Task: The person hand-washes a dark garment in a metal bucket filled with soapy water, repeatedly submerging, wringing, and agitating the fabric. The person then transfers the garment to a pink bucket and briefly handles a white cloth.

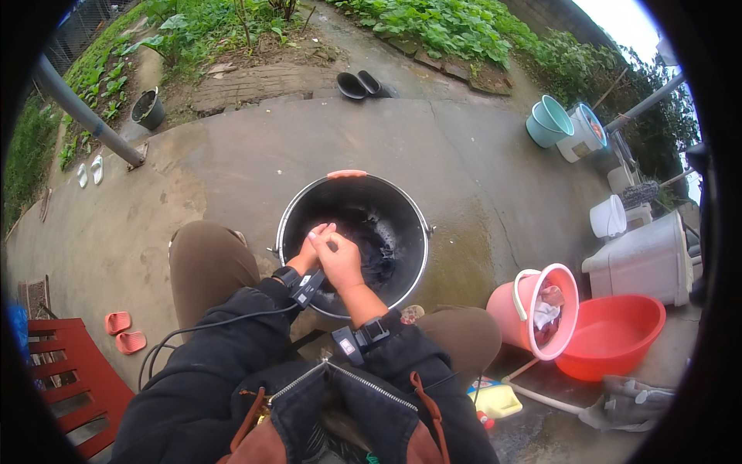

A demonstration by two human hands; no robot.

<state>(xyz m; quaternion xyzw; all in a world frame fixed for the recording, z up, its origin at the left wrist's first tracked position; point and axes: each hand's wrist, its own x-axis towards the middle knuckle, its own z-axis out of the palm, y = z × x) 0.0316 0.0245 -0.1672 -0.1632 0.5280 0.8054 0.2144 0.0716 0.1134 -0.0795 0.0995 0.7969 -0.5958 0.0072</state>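
Note:
A large black bucket [418, 223] with a metal rim stands on the concrete between my knees. Its handle has an orange grip [346, 174] that rests against the far rim. Inside lies dark wet cloth [379, 269] with patches of whitish suds. Both my hands are together over the near left part of the bucket's mouth. My right hand [341, 261], its fingers curled, meets the fingers of my left hand [307, 255], which is partly hidden behind it. Whether anything small sits between the fingers cannot be made out.
To the right stand a pink bucket [504, 301] with clothes, a red basin [608, 336] and a yellow bottle [498, 400]. Teal [545, 130] and white buckets [607, 217] are farther off. Black boots [352, 86] stand ahead; a red slatted seat [87, 383] is at left. A cable [232, 323] runs from my left wrist.

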